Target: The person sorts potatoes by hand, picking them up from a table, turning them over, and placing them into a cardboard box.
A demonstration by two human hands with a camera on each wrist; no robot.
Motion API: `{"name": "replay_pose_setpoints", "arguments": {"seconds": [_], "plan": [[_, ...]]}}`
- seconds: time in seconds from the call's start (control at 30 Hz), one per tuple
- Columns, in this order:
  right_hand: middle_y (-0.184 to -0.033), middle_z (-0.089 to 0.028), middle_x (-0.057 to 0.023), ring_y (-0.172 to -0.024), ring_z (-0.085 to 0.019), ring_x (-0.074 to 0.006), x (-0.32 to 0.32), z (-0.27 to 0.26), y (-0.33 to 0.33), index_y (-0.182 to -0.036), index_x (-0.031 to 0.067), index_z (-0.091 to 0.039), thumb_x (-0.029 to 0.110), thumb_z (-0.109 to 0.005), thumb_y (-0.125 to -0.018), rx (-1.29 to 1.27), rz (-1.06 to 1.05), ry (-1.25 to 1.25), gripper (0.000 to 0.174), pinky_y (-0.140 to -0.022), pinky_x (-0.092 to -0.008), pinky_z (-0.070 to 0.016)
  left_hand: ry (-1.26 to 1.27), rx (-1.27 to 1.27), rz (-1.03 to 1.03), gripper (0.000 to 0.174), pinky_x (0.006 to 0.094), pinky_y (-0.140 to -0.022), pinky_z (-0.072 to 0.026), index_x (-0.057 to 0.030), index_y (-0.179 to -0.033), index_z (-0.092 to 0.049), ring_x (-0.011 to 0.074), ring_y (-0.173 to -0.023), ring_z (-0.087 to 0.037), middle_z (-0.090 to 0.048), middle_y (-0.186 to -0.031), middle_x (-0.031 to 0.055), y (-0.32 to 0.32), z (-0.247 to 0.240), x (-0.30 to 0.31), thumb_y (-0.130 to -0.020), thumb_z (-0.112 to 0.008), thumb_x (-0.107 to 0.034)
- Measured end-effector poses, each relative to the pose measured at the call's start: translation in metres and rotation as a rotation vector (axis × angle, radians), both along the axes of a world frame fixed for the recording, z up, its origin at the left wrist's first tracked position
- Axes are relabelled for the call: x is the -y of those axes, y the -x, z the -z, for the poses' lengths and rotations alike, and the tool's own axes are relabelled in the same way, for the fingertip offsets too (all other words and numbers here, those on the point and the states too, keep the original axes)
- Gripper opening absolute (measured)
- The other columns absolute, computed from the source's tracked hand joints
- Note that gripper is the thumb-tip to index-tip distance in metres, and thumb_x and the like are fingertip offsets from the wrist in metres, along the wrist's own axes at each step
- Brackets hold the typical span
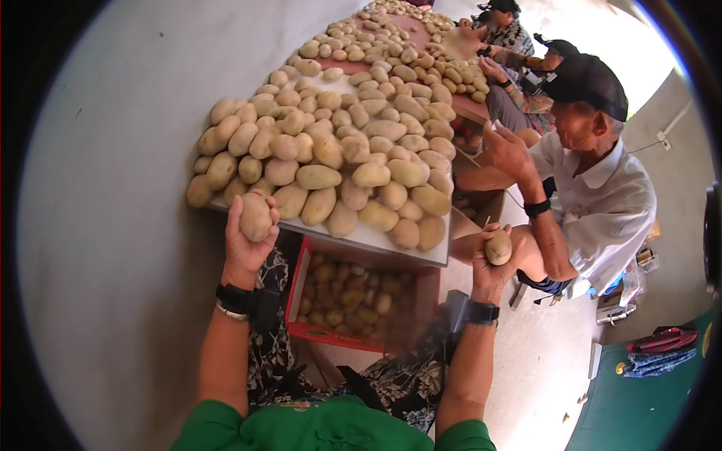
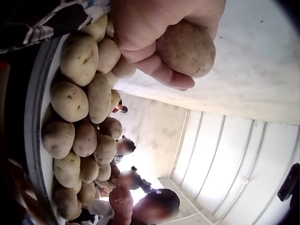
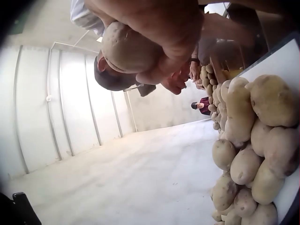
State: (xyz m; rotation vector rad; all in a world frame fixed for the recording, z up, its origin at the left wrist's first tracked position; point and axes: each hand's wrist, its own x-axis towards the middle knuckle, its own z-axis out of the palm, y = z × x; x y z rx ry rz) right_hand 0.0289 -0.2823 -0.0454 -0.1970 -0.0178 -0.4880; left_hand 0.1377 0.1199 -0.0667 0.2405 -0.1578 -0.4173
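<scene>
My left hand (image 1: 244, 253) grips a large tan potato (image 1: 256, 219) near the front left corner of the table, with the fingers curled round it. The left wrist view shows that potato (image 2: 186, 49) against the palm. Out to the right, past the table's front corner, my right hand (image 1: 491, 278) holds a smaller potato (image 1: 498, 247). In the right wrist view this potato (image 3: 129, 48) lies between thumb and fingers, partly hidden by the hand. A thick heap of potatoes (image 1: 331, 150) covers most of the white tabletop (image 1: 383, 242) before me.
Below the table's front edge stands a red box (image 1: 338, 338) with many potatoes inside. A person in a white shirt (image 1: 613, 188) sits close on the right, near my right hand. Other people (image 1: 511, 34) sit farther along the table. A wall (image 1: 128, 150) runs along the left.
</scene>
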Motion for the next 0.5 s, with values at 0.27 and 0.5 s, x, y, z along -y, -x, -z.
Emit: {"name": "replay_pose_setpoints", "arguments": {"seconds": [0.27, 0.5], "plan": [[-0.095, -0.049, -0.0153, -0.090, -0.049, -0.0263, 0.007, 0.000, 0.001, -0.093, 0.0024, -0.050, 0.025, -0.059, -0.084, 0.023, -0.060, 0.135, 0.026, -0.073, -0.0351, -0.0475, -0.147, 0.033, -0.003, 0.036, 0.0297, -0.061, -0.0518, -0.0064, -0.109, -0.048, 0.0224, -0.083, -0.057, -0.053, -0.098, 0.0115, -0.005, -0.002, 0.000, -0.088, -0.052, -0.036], [-0.095, -0.048, -0.0126, -0.092, -0.049, -0.0252, 0.008, -0.004, 0.008, -0.091, 0.0045, -0.051, 0.019, -0.058, -0.083, -0.015, -0.115, 0.224, 0.018, -0.074, -0.0350, -0.0469, -0.167, 0.084, 0.035, 0.036, 0.0292, -0.061, -0.0507, -0.0041, -0.107, -0.049, 0.0214, -0.085, -0.054, -0.051, -0.098, 0.0119, -0.009, -0.002, -0.004, -0.088, -0.052, -0.034]]}}
